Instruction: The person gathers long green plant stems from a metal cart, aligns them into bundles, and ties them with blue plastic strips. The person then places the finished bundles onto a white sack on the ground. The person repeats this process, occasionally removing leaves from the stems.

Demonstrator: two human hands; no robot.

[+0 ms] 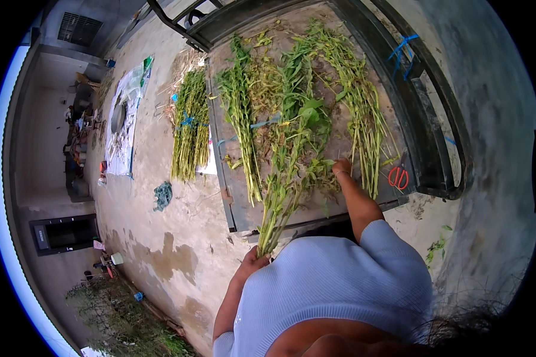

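As the left hand [255, 262] clamps the stems of a leafy bunch [284, 184] jutting past the cart bed's [233, 187] near edge, the right hand [341, 166], grip unclear from here, is over that bed.

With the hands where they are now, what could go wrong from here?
The green stalks in the left hand extend past the edge of the cart bed, so they could drop if the grip loosens.

The red-handled scissors lie near that edge, beside the right forearm, and might get knocked off.
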